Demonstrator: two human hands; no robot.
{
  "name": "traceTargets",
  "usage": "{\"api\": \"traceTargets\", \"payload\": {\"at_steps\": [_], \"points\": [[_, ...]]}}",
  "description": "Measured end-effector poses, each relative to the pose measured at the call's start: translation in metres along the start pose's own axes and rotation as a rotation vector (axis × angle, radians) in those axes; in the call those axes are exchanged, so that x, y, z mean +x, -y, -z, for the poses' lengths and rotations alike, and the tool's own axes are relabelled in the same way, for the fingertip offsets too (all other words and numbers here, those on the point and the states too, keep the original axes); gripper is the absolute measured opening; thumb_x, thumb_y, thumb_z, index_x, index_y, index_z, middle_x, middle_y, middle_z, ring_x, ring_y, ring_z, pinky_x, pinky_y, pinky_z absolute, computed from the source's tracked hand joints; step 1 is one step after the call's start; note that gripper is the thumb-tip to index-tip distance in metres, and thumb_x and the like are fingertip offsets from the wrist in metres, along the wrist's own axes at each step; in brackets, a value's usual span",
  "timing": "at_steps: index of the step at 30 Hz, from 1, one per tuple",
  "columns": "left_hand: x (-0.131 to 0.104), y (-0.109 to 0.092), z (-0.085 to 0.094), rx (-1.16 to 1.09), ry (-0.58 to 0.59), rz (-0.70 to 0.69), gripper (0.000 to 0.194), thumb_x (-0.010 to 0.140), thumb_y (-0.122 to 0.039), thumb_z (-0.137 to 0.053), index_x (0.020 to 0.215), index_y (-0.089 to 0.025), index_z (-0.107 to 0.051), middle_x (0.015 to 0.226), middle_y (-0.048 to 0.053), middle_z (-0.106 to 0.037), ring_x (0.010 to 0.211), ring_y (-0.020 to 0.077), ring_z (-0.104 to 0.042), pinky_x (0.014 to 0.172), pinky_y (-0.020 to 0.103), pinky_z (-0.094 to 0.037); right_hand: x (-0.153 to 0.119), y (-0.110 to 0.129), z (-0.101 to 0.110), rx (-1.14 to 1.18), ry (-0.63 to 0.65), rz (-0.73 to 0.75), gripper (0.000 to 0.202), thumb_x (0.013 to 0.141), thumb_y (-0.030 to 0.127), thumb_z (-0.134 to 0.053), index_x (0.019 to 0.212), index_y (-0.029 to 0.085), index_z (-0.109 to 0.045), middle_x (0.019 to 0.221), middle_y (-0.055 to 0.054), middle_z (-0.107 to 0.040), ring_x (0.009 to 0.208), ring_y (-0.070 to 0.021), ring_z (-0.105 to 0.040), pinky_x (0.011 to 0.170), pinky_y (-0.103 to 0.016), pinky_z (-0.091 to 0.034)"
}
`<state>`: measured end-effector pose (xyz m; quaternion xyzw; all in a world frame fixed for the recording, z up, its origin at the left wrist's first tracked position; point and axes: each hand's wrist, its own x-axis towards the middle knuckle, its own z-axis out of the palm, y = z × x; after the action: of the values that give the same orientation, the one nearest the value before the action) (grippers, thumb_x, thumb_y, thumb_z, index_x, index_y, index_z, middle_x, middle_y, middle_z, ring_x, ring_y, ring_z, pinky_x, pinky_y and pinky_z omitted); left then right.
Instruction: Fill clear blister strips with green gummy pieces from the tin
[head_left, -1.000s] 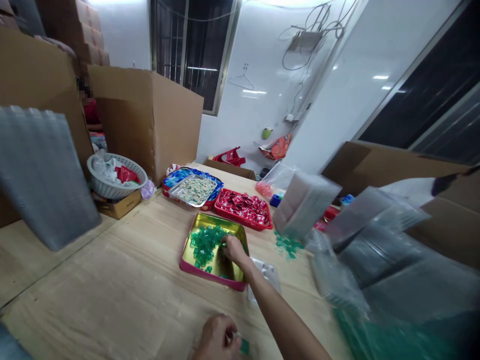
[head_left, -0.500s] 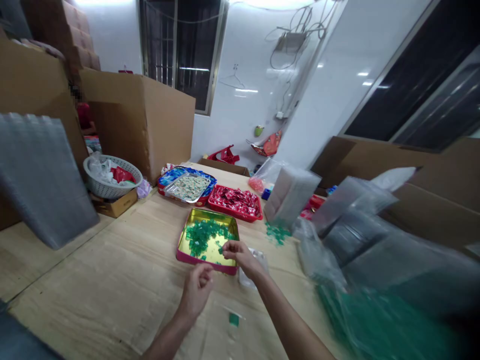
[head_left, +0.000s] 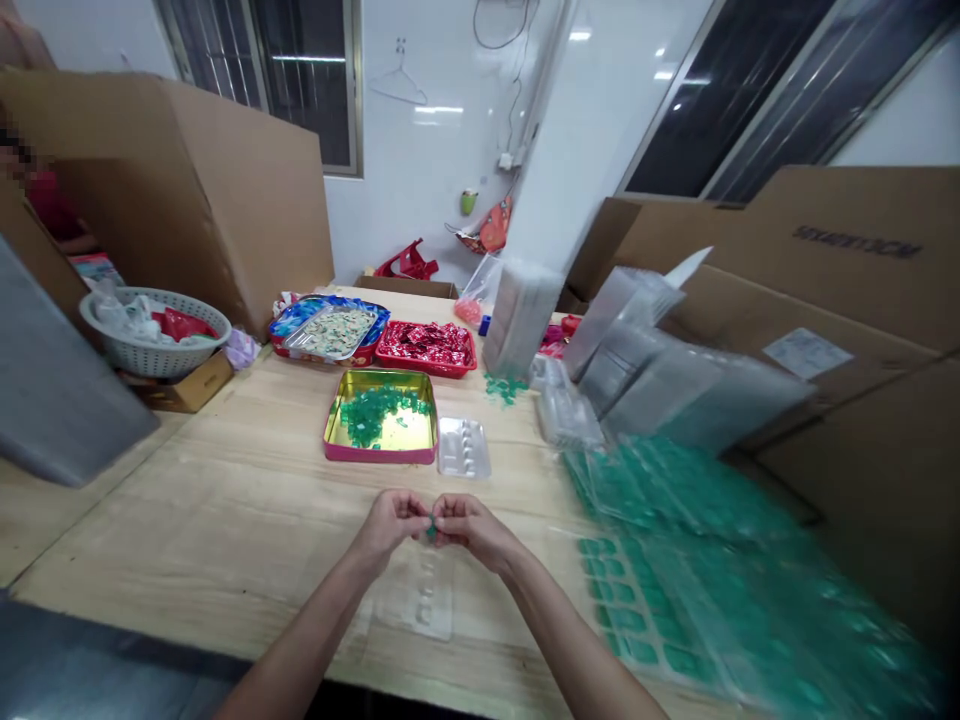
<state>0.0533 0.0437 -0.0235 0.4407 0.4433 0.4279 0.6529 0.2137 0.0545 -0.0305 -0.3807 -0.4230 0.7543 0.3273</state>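
A small green translucent piece (head_left: 431,530) is pinched between the fingertips of both hands. My left hand (head_left: 394,520) comes at it from the left, fingers curled and thumb pressed in. From the other side my right hand (head_left: 472,525) grips it with thumb and fingers. Just below them a clear plastic blister tray (head_left: 431,620) lies on the table, its upper part hidden by the hands. Beyond the hands stands a gold-lined tin (head_left: 380,455) with a pink outside, holding many green pieces (head_left: 375,410). Beside it rests another clear blister tray (head_left: 465,450).
A red tray (head_left: 426,370) of red packets and a blue-lined tray (head_left: 330,335) stand behind the tin. Stacked clear plastic trays (head_left: 521,320) and green-filled sheets (head_left: 675,560) lie on the right. A white basket (head_left: 157,340) and cardboard boxes (head_left: 247,190) are left. A person (head_left: 56,210) shows far left.
My right hand has come back from the tin with a green piece and met my left hand above the near blister tray. The camera view has shifted, showing more of the green sheets.
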Motion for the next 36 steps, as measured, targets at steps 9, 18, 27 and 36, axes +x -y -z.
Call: {"api": "traceTargets", "payload": {"at_steps": [9, 18, 27, 36], "points": [[0.000, 0.034, -0.002, 0.211, -0.149, 0.047, 0.018, 0.055, -0.026, -0.062, 0.068, -0.014, -0.056, 0.047, -0.005, -0.051, 0.042, 0.0088, -0.045, 0.043, 0.021, -0.034, -0.005, -0.037, 0.001, 0.011, -0.153, 0.070, 0.030, 0.053, 0.028, -0.075, 0.065, 0.016, -0.050, 0.055, 0.004, -0.057, 0.047, -0.0094, -0.052, 0.050, -0.023, -0.044], [0.009, 0.054, -0.008, 0.636, -0.214, -0.073, 0.012, 0.059, -0.011, -0.053, 0.049, -0.016, -0.058, 0.049, -0.001, -0.052, 0.053, 0.0128, -0.045, 0.056, 0.026, -0.030, 0.000, -0.050, 0.004, -0.682, -0.417, 0.198, 0.007, 0.063, 0.013, -0.048, 0.058, 0.017, -0.049, 0.047, 0.004, -0.050, 0.046, -0.0107, -0.047, 0.045, -0.020, -0.032], [0.006, 0.066, -0.011, 0.735, -0.218, -0.128, 0.016, 0.066, -0.014, -0.049, 0.057, -0.017, -0.061, 0.057, 0.002, -0.056, 0.059, 0.0160, -0.046, 0.060, 0.027, -0.027, -0.005, -0.046, 0.007, -1.055, -0.431, 0.279, 0.015, 0.062, 0.006, -0.046, 0.060, 0.016, -0.057, 0.058, -0.002, -0.056, 0.057, -0.0145, -0.052, 0.055, -0.022, -0.037], [0.000, 0.071, -0.012, 0.814, -0.109, -0.072, 0.018, 0.067, -0.014, -0.050, 0.079, -0.018, -0.064, 0.080, 0.008, -0.062, 0.077, 0.0210, -0.053, 0.070, 0.030, -0.033, 0.110, 0.070, 0.011, -1.719, -0.337, 0.363, 0.024, 0.076, 0.006, -0.044, 0.091, 0.015, -0.061, 0.091, -0.008, -0.063, 0.081, -0.0159, -0.059, 0.069, -0.022, -0.041]]}}
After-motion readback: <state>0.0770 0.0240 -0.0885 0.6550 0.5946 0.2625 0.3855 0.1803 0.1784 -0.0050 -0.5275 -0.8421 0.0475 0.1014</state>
